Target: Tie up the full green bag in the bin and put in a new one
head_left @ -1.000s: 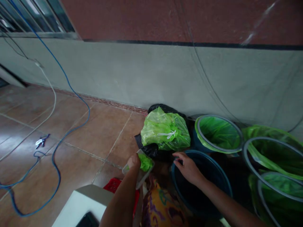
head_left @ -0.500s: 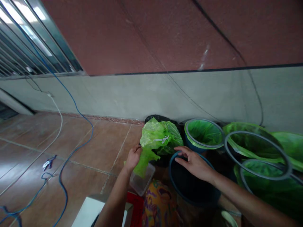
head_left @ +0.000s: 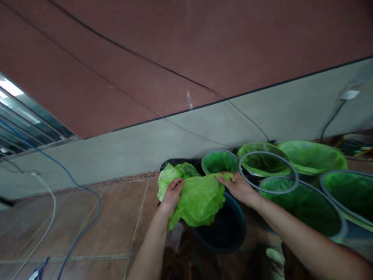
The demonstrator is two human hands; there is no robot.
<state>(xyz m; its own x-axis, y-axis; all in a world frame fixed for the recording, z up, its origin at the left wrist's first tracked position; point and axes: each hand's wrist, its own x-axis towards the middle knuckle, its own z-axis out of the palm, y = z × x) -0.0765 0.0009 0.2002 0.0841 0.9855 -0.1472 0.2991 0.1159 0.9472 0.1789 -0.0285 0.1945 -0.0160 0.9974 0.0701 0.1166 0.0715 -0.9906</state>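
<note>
A loose bright green plastic bag [head_left: 201, 200] is spread between both hands above a dark blue unlined bucket [head_left: 225, 229]. My left hand [head_left: 172, 193] grips the bag's left edge. The bag's right edge, near the bucket's far rim, is pinched by my right hand [head_left: 237, 186]. Behind the bag sits a tied green bag [head_left: 170, 177] on top of a black bag by the wall.
Several buckets with green liners [head_left: 220, 161] [head_left: 311, 155] [head_left: 300, 202] crowd the right side along the grey wall. A blue cable [head_left: 84, 210] and a white cable [head_left: 48, 217] trail over the brown tiled floor at left. A window grille [head_left: 20, 128] is at far left.
The view has tilted up and swung right. My left hand pulled the green bag out of the clear box, and my right hand left the bucket rim and took hold of the bag's other edge.
</note>
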